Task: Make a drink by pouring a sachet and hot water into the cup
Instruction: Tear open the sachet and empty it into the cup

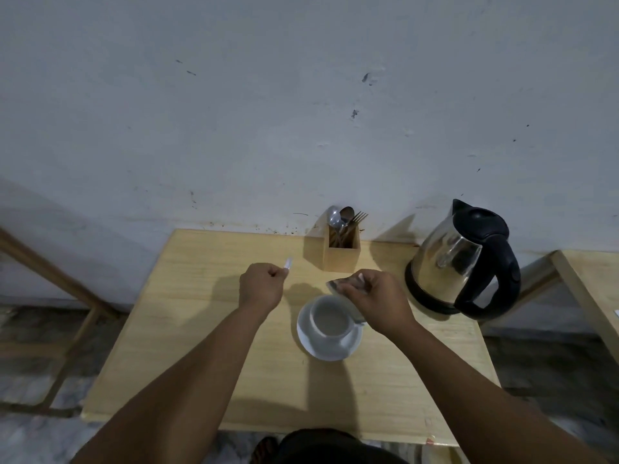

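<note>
A white cup (pixel 330 321) stands on a white saucer (pixel 315 346) in the middle of the wooden table (pixel 187 329). My right hand (pixel 378 301) holds the sachet (pixel 338 285) just above the cup's far rim, its torn end pointing left. My left hand (pixel 261 285) is closed left of the cup and pinches a small white torn-off strip (pixel 288 262). A steel kettle (pixel 465 259) with a black handle and lid sits on its base at the right. I cannot tell what is inside the cup.
A wooden holder (pixel 341 254) with spoons and a fork stands against the wall behind the cup. A second wooden table (pixel 586 289) adjoins on the right. A wooden frame (pixel 53 272) stands on the floor at the left.
</note>
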